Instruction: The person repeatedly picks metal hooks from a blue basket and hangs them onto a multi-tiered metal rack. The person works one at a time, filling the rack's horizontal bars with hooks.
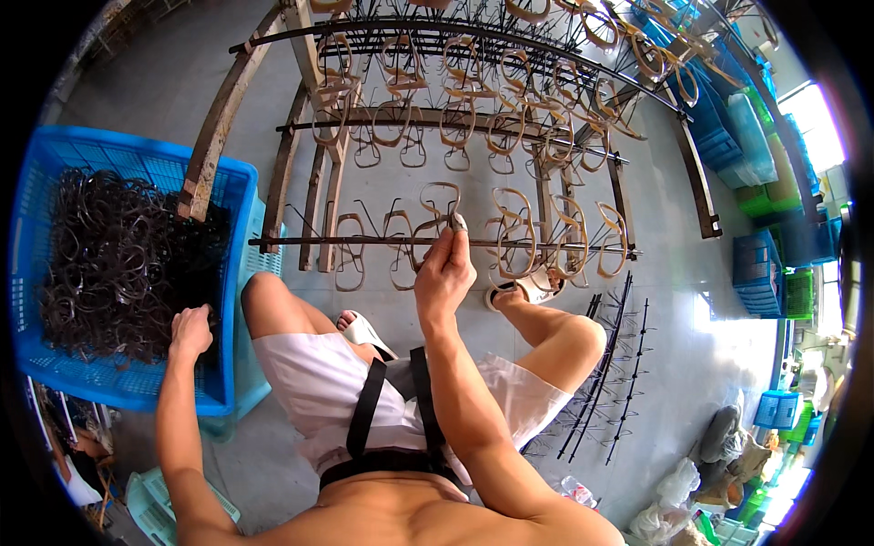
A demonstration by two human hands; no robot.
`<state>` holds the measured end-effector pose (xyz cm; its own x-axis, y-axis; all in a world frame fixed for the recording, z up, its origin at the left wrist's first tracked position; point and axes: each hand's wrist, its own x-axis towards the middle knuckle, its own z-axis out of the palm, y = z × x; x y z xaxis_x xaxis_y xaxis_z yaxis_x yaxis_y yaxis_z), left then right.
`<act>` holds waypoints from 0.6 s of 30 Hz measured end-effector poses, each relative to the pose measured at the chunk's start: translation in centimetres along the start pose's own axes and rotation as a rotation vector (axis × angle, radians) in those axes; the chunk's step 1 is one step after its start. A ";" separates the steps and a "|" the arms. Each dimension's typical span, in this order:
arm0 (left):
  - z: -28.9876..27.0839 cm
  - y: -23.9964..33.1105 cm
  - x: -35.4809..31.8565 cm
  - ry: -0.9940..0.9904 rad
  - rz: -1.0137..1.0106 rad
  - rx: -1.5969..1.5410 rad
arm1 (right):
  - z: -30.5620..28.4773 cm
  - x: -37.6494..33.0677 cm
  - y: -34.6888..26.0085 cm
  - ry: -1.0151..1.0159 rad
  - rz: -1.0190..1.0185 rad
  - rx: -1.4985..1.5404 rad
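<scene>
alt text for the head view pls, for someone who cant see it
A person's right hand pinches a tan glasses frame at a dark bar on a wooden rack hung with similar frames. The left hand is at the dark frames in a blue basket. Crates stand at right.

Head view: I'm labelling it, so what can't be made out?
In the head view:
- Anything in the left hand: hidden by the hand's back.
- Bottom of the blue crate: covered by dark eyeglass frames.
- Top of the wooden rack: cut off by the upper edge.
</scene>
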<state>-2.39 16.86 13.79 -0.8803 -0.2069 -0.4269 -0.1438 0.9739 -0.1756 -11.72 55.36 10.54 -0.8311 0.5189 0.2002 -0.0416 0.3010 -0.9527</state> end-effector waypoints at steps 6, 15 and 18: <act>2.9 -2.0 1.5 0.051 0.053 0.142 | -0.1 0.5 -0.2 0.050 0.058 0.049; 0.2 -3.4 2.9 0.144 0.117 0.082 | -0.6 1.0 0.1 0.032 -0.067 -0.106; -2.4 -4.1 2.5 0.243 0.037 -0.167 | -1.1 1.6 -0.1 0.009 -0.035 -0.191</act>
<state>-5.07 12.58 15.60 -0.9659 -0.1618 -0.2021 -0.1637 0.9865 -0.0070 -12.40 57.01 11.24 -0.8257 0.5124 0.2357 0.0362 0.4653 -0.8844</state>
